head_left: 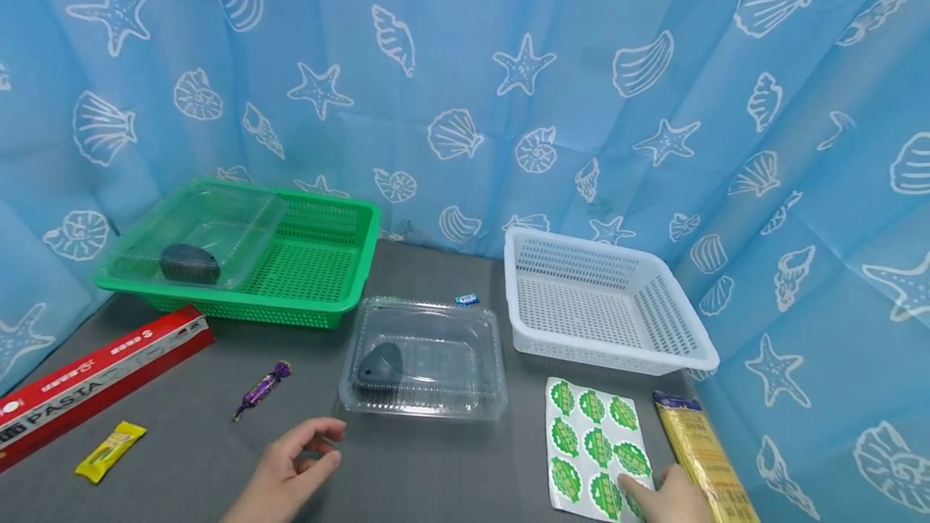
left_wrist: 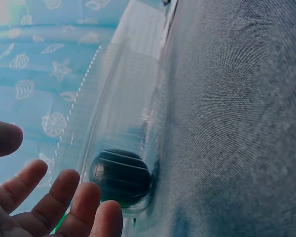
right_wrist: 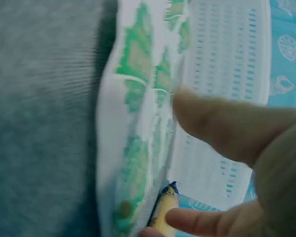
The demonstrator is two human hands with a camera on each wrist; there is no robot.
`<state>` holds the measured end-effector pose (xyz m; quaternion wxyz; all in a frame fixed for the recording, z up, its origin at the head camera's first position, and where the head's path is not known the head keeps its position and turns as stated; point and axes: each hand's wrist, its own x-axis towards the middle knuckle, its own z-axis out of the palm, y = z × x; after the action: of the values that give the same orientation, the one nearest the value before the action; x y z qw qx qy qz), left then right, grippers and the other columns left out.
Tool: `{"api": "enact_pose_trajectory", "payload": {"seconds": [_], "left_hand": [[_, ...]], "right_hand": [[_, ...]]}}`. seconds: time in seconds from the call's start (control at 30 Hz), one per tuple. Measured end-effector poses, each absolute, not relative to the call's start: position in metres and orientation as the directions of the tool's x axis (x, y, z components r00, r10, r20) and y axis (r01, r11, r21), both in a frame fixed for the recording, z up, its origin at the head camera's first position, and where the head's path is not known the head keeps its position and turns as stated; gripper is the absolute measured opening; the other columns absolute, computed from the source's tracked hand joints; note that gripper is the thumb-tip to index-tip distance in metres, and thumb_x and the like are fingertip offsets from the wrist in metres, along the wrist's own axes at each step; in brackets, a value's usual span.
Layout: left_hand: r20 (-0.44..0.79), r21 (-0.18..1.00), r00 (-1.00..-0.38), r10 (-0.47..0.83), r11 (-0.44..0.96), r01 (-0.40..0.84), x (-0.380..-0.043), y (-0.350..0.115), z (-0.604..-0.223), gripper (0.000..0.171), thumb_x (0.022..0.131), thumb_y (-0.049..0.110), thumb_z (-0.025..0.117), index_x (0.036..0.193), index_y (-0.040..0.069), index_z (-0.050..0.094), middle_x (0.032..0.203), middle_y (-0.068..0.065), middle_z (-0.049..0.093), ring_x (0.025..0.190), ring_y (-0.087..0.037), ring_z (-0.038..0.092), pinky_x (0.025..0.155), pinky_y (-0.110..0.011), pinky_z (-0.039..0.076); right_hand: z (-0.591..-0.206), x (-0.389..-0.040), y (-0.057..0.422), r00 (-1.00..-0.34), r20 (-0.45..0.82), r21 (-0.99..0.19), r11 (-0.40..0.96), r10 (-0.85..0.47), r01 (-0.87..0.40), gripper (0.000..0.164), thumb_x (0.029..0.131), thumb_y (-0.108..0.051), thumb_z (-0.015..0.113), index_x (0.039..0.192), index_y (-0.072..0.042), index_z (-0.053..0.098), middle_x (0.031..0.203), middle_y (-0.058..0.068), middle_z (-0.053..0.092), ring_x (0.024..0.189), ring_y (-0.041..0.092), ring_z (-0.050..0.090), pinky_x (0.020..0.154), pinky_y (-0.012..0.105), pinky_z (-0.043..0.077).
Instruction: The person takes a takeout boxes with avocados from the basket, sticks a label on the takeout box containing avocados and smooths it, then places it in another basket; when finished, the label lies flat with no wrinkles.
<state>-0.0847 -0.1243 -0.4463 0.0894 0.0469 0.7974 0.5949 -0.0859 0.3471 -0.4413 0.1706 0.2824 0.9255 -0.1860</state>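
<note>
two hands, head view: left hand [head_left: 286, 466] relaxed, empty, near the clear box [head_left: 450, 370]; right hand [head_left: 674, 499] at the sticker sheet [head_left: 597, 446] on the desk [head_left: 443, 474].
sticker sheet risk: a sideways drag might crease it.
desk, curtain [head_left: 523, 123]: grey surface, blue shell print behind.
left wrist, clear box: hand loosely spread.
right wrist, sticker sheet: spread hand, no grip visible.

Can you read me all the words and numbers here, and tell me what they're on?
"PIN" – on the blue curtain.
"PASTA" – on the red box; its other print is too small or cut off.
Too small or blurred to read: the print on the sticker sheet, gold packet, yellow wrapper and tiny blue packet.
I can't make out any numbers.
</note>
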Motion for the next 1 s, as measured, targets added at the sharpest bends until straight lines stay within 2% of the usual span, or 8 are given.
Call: {"api": "enact_pose_trajectory", "payload": {"seconds": [0.1, 0.17, 0.3, 0.43, 0.53, 0.67, 0.87, 1.0], "left_hand": [[-0.05, 0.954, -0.987, 0.152, 0.3, -0.002, -0.084, -0.123, -0.444, 0.029, 0.082, 0.014, 0.059, 0.108, 0.004, 0.053, 0.103, -0.011, 0.056, 0.079, -0.005, 0.053, 0.062, -0.024, 0.047], [-0.039, 0.948, -0.99, 0.133, 0.317, 0.005, -0.083, -0.122, -0.441, 0.027, 0.082, 0.013, 0.059, 0.107, 0.004, 0.054, 0.101, -0.01, 0.056, 0.078, -0.005, 0.052, 0.062, -0.024, 0.047], [-0.033, 0.94, -0.993, 0.112, 0.341, 0.007, -0.081, -0.121, -0.438, 0.026, 0.081, 0.011, 0.06, 0.105, 0.005, 0.055, 0.1, -0.009, 0.057, 0.078, -0.004, 0.052, 0.062, -0.023, 0.047], [-0.039, 0.941, -0.994, 0.105, 0.339, -0.001, -0.08, -0.12, -0.435, 0.025, 0.081, 0.012, 0.06, 0.105, 0.005, 0.056, 0.099, -0.009, 0.057, 0.078, -0.005, 0.052, 0.062, -0.023, 0.047], [-0.061, 0.945, -0.991, 0.116, 0.326, -0.02, -0.08, -0.12, -0.434, 0.027, 0.081, 0.015, 0.06, 0.106, 0.006, 0.055, 0.101, -0.009, 0.057, 0.079, -0.005, 0.053, 0.063, -0.023, 0.046], [-0.063, 0.963, -0.984, 0.166, 0.269, -0.016, -0.082, -0.116, -0.432, 0.03, 0.082, 0.018, 0.06, 0.108, 0.006, 0.054, 0.103, -0.01, 0.056, 0.082, -0.006, 0.054, 0.064, -0.024, 0.047], [0.129, 0.983, -0.947, 0.293, 0.086, 0.16, -0.093, -0.096, -0.414, 0.028, 0.082, 0.01, 0.058, 0.108, 0.002, 0.052, 0.1, -0.015, 0.057, 0.085, -0.009, 0.056, 0.067, -0.026, 0.048], [0.175, 0.984, -0.871, 0.46, -0.098, 0.146, -0.108, -0.078, -0.392, 0.034, 0.087, 0.009, 0.051, 0.117, -0.005, 0.044, 0.106, -0.018, 0.052, 0.091, -0.013, 0.057, 0.074, -0.029, 0.049]], "right_hand": [[-0.44, -0.089, 0.344, -0.799, -0.432, -0.27, 0.785, 0.419, 0.558, 0.107, 0.048, -0.07, 0.065, 0.096, 0.021, 0.037, 0.08, 0.027, 0.048, 0.075, 0.039, 0.053, 0.061, 0.043, 0.045], [-0.44, -0.091, 0.341, -0.8, -0.437, -0.303, 0.77, 0.412, 0.562, 0.107, 0.045, -0.066, 0.069, 0.097, 0.022, 0.037, 0.082, 0.028, 0.049, 0.077, 0.038, 0.053, 0.062, 0.043, 0.045], [-0.439, -0.092, 0.339, -0.826, -0.389, -0.383, 0.744, 0.407, 0.547, 0.073, 0.059, -0.042, 0.073, 0.092, 0.017, 0.047, 0.077, 0.019, 0.053, 0.07, 0.027, 0.053, 0.059, 0.038, 0.044], [-0.43, -0.086, 0.338, -0.858, -0.29, -0.514, 0.688, 0.423, 0.513, 0.04, 0.072, -0.017, 0.062, 0.094, 0.013, 0.05, 0.073, 0.014, 0.057, 0.063, 0.019, 0.051, 0.052, 0.031, 0.041], [-0.411, -0.078, 0.336, -0.871, -0.251, -0.648, 0.594, 0.423, 0.476, 0.035, 0.079, -0.009, 0.054, 0.104, 0.014, 0.047, 0.074, 0.011, 0.06, 0.06, 0.017, 0.055, 0.05, 0.031, 0.045], [-0.377, -0.067, 0.332, -0.899, -0.247, -0.804, 0.442, 0.361, 0.398, 0.039, 0.085, -0.012, 0.052, 0.116, 0.009, 0.04, 0.076, 0.004, 0.062, 0.057, 0.018, 0.06, 0.047, 0.032, 0.047], [-0.343, -0.056, 0.323, -0.99, -0.136, -0.972, 0.19, 0.035, 0.14, 0.019, 0.088, -0.009, 0.049, 0.107, -0.01, 0.051, 0.08, 0.004, 0.064, 0.057, 0.015, 0.06, 0.039, 0.024, 0.044], [-0.338, -0.061, 0.307, -0.948, 0.011, -1.0, -0.005, -0.319, -0.01, 0.026, 0.089, 0.003, 0.039, 0.105, -0.011, 0.054, 0.084, 0.004, 0.065, 0.058, 0.01, 0.06, 0.03, 0.027, 0.032]]}}
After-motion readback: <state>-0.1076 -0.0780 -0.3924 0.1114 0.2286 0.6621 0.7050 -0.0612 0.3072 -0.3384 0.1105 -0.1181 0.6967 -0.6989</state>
